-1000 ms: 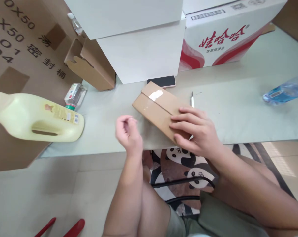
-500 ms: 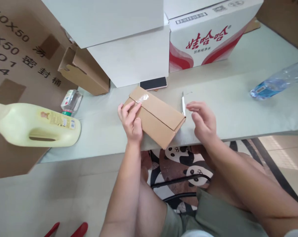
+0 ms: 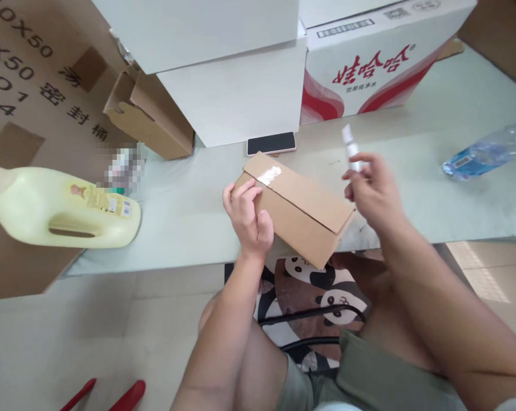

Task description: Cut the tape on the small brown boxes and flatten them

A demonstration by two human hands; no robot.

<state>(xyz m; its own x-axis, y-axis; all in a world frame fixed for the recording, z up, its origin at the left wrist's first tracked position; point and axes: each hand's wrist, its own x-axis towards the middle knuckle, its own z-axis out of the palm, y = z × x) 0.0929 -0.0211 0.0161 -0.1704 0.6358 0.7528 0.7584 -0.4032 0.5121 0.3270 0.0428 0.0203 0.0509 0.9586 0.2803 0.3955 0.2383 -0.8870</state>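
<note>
A small brown cardboard box (image 3: 298, 214) lies slanted near the table's front edge, with shiny clear tape (image 3: 270, 174) across its flap seam at the left end. My left hand (image 3: 252, 220) grips that left end, its fingers over the top face. Above the box's right end, my right hand (image 3: 371, 191) is closed round a slim white utility knife (image 3: 351, 149). The knife points up and away from me, slightly blurred by motion, and its lower part is hidden in my fingers.
A phone (image 3: 271, 144) lies behind the box, against white cartons (image 3: 236, 97). A yellow jug (image 3: 65, 208) and an upright brown box (image 3: 155, 123) stand to the left. To the right lies a plastic water bottle (image 3: 484, 149).
My right hand has picked the white utility knife up off the table and raised it. The cardboard box and my left hand appear further right in view, as the camera has shifted.
</note>
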